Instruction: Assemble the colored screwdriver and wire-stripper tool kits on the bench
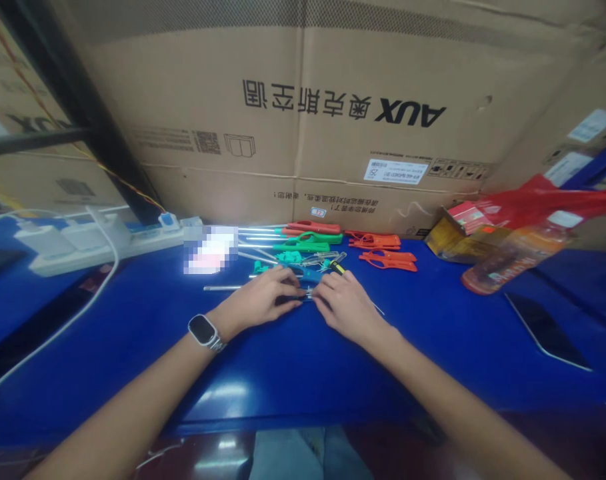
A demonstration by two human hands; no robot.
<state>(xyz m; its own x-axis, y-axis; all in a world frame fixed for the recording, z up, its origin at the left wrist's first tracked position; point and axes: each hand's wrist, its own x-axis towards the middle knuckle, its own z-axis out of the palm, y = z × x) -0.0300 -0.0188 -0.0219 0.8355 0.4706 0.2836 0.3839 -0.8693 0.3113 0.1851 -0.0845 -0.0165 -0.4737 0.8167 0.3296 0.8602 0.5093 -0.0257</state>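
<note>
the left hand (267, 297), a watch (203, 329) at its wrist, and the right hand (345, 307) meet over the blue desk (263, 373). each grip is nearly closed, fingertips pinched at a small metallic part (309, 292) between them, too blurred to name. it looks light and stiff, probably slick and easy to drop, so a fingertip hold at its ends should suit it best. a thin metal rod (221, 288) lies beside the left hand. just beyond sit teal pieces (287, 257), then a green lighter (320, 238) and a red lighter (317, 227), with orange shells (390, 260) to the right. behind them all stands a big printed carton (283, 53).
</note>
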